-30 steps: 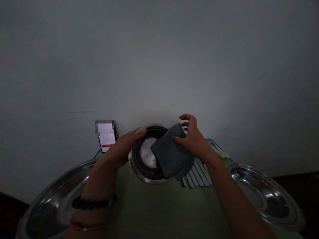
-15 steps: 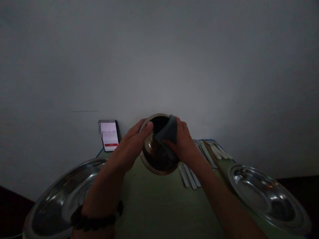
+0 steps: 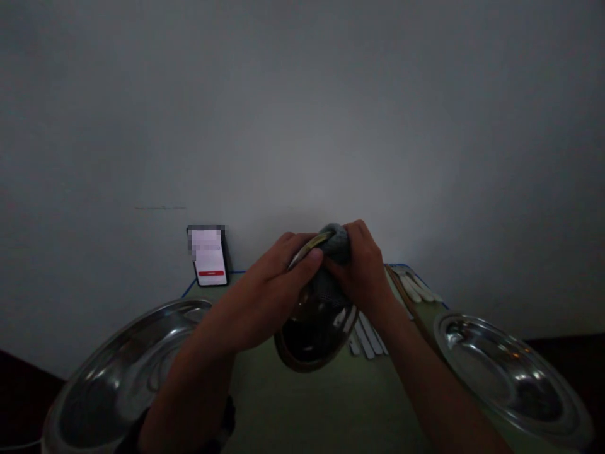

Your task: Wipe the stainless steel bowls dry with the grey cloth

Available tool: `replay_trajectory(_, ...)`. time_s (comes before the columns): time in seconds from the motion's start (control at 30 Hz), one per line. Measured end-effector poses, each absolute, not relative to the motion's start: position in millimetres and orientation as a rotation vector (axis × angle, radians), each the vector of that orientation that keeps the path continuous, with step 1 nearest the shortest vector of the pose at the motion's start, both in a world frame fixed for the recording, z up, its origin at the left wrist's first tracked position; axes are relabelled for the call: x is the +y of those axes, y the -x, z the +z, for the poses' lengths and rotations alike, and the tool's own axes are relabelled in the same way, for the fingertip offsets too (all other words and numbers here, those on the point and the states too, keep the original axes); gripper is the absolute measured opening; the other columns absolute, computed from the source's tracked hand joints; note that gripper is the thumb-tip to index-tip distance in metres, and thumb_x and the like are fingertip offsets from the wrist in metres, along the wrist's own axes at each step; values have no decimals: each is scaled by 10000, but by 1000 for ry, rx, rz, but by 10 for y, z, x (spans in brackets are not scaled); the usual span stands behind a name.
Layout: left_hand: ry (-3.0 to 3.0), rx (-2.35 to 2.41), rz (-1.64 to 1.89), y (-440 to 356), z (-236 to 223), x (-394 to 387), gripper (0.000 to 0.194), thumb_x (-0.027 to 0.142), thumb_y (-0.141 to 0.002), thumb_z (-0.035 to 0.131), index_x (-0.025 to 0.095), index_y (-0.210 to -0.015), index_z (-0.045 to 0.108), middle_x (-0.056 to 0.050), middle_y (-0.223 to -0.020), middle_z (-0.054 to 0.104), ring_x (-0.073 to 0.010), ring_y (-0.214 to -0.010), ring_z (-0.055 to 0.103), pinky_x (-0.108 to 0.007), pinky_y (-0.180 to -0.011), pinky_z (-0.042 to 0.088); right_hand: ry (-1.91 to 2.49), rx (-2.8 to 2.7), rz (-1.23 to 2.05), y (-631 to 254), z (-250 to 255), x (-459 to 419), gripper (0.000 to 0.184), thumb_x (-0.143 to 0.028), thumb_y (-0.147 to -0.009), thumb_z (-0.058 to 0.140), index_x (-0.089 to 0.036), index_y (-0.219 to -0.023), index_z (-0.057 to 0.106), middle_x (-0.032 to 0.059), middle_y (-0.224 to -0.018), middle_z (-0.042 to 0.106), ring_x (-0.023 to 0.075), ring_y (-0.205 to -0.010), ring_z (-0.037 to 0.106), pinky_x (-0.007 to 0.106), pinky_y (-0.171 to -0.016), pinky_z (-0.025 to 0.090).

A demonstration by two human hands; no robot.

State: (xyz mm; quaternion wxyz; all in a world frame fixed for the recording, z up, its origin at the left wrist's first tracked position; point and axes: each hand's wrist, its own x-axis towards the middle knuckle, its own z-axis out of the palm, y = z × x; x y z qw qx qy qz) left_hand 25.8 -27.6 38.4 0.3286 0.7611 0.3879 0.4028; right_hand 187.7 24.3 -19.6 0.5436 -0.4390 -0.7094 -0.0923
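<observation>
A dark, glossy bowl with a pale rim is held above the table, tilted so that its rim faces up and its shiny side shows toward me. My left hand is closed on the bowl's left edge, thumb lying over the rim. On the far right of the rim, my right hand pinches a grey-blue cloth folded over the edge. Part of the cloth and the right fingertips are hidden behind the bowl and hand.
A large steel basin stands at the left, and a steel dish at the right. Several metal utensils, brown chopsticks and pale-handled cutlery lie on the green table. A phone leans against the wall.
The bowl has turned and tilted; its inside faced me before. Both hands have shifted right with it, and the cloth went from inside the bowl to over its rim.
</observation>
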Motion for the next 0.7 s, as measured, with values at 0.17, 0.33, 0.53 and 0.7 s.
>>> replay_trajectory(0.17, -2058, 868, 1304, -358, 419, -323, 325, 345, -931, 465, 252, -1194, 633, -40, -1220, 613, -200, -1140, 555, -339, -1025, 403, 1089, -1393, -111, -1892, -245, 297, 251, -431, -820, 573, -232, -933, 471, 48, -893, 562, 214, -828, 556, 369, -713, 453)
replay_trajectory(0.33, -1917, 839, 1657, -522, 311, -234, 323, 310, -930, 484, 254, -1215, 624, -29, -1309, 564, -188, -1244, 493, -323, -1084, 355, 1207, -1199, 272, -1801, -297, 335, 330, -490, -796, 555, -213, -955, 474, 85, -924, 609, 250, -885, 587, 405, -760, 459)
replay_trajectory(0.53, -1720, 861, 2007, -594, 84, -48, 370, 244, -856, 583, 262, -1225, 587, -23, -1322, 559, -216, -1250, 489, -385, -1090, 355, 1219, -1238, 642, -1702, -391, 365, 376, -487, -737, 598, -213, -973, 497, 103, -992, 639, 251, -908, 609, 391, -764, 470)
replay_trajectory(0.7, -1742, 939, 1549, -358, 206, -11, 455, 277, -810, 630, 253, -1256, 538, -31, -1217, 643, -227, -1100, 606, -369, -958, 482, 1274, -1417, 300, -1979, -258, 352, 280, -419, -748, 593, -215, -902, 478, 52, -787, 619, 228, -739, 578, 332, -631, 423)
